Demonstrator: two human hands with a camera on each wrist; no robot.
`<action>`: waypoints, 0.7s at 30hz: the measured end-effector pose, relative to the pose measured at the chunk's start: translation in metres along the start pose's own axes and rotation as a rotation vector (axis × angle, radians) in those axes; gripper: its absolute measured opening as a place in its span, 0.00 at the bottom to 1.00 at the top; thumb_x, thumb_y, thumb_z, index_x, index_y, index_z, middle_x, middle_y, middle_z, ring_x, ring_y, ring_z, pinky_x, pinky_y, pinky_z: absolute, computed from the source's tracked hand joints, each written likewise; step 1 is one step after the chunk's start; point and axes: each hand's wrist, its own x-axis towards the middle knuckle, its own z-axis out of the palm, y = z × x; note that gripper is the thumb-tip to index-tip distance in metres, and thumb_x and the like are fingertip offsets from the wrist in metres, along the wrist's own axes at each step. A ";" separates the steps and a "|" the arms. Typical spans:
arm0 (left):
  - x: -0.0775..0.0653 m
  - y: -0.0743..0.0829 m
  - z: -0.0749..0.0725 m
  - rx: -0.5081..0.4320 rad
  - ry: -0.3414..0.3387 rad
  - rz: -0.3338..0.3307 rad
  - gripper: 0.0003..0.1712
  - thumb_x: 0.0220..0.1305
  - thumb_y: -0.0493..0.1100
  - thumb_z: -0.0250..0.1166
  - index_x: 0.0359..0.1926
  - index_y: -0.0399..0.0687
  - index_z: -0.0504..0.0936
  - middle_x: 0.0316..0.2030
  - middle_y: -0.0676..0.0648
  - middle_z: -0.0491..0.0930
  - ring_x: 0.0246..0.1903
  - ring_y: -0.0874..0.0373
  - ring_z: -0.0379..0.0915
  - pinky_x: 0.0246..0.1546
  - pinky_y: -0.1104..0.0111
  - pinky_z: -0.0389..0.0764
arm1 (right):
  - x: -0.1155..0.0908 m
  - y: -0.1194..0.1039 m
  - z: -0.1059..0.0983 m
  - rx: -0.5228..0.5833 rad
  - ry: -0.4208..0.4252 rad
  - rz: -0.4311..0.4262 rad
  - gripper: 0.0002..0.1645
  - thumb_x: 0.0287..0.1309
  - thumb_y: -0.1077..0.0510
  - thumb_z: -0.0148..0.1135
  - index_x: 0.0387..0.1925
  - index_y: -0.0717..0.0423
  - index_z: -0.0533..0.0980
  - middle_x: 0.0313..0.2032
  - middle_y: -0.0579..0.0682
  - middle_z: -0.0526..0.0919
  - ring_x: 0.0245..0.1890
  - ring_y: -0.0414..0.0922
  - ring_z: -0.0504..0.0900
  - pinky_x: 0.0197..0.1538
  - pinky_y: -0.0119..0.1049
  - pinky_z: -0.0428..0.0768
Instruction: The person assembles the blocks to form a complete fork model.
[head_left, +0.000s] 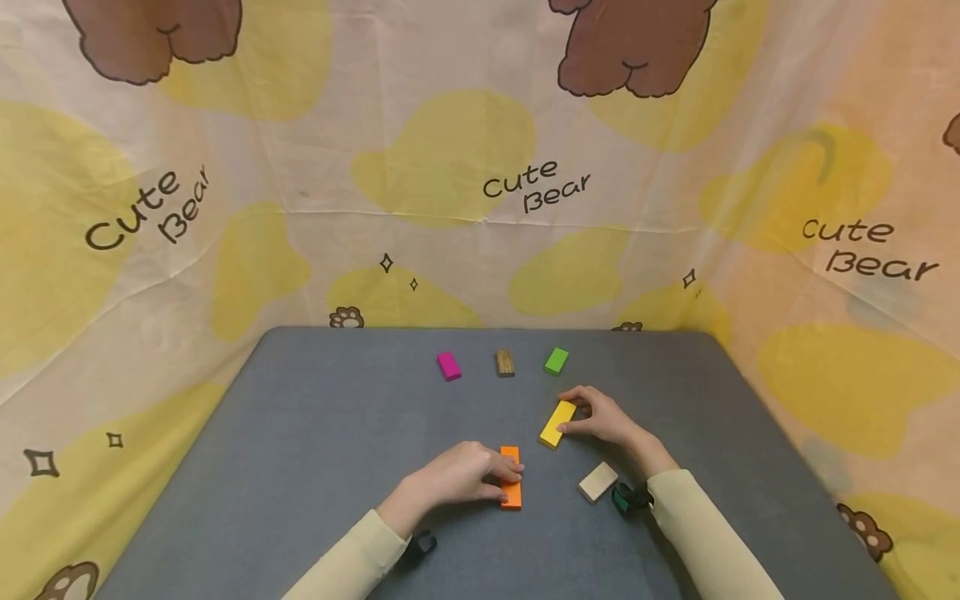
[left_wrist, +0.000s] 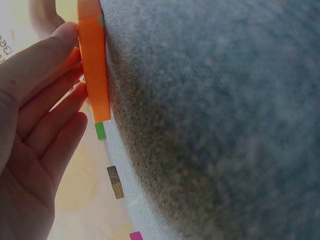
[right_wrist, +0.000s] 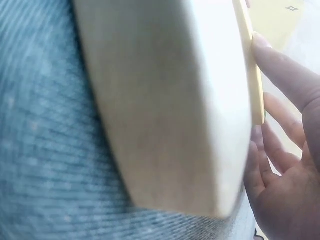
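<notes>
The left hand (head_left: 472, 473) reaches over an orange block (head_left: 511, 500) lying lengthwise on the grey table, its fingertips across the top and its thumb at the near left side. In the left wrist view, that thumb and fingers touch the orange block (left_wrist: 94, 70) along one side. Up and to the right, the right hand (head_left: 602, 417) pinches a yellow block (head_left: 556, 426), thumb on the near side and fingers at the far end. Close to the right wrist lies a pale wood-coloured block (head_left: 597, 482), which looms large and blurred in the right wrist view.
Toward the back of the table (head_left: 337, 433), a magenta block (head_left: 449, 366), a brown wood-grain block (head_left: 505, 362) and a green block (head_left: 557, 361) lie apart in a row. A patterned cloth (head_left: 442, 158) hangs behind the table and along both sides.
</notes>
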 end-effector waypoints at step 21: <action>0.000 -0.003 0.001 -0.012 0.007 0.014 0.19 0.60 0.50 0.68 0.53 0.57 0.84 0.53 0.59 0.83 0.55 0.71 0.78 0.54 0.75 0.79 | 0.016 0.011 -0.022 0.122 -0.239 0.036 0.37 0.50 0.49 0.72 0.63 0.46 0.72 0.66 0.55 0.71 0.64 0.57 0.72 0.64 0.56 0.71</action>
